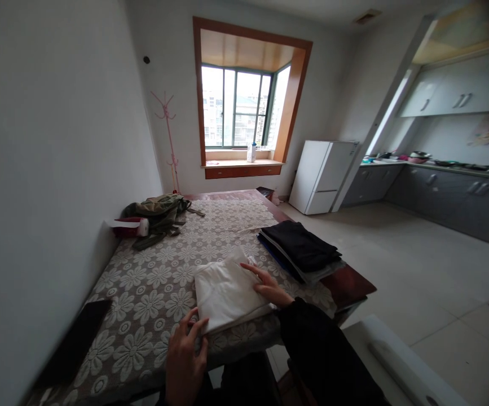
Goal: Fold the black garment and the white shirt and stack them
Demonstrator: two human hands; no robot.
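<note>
A white folded garment (227,290) lies on the patterned tablecloth (155,276) close to the table's near edge; its kind is not clear from the folds. At its near left corner is my left hand (187,352), fingers apart and the tips touching the cloth's edge. My right hand (272,287) rests on the garment's right side with the index finger stretched across the top. Just beyond it to the right sits a stack of dark folded clothes (299,245), black on top with blue and grey edges below.
A camouflage backpack (159,211) and a red and white packet (132,226) lie by the left wall. A flat black object (77,338) is at the table's left edge. A pink coat stand (170,135), a white fridge (324,175) and kitchen cabinets (434,197) stand farther off.
</note>
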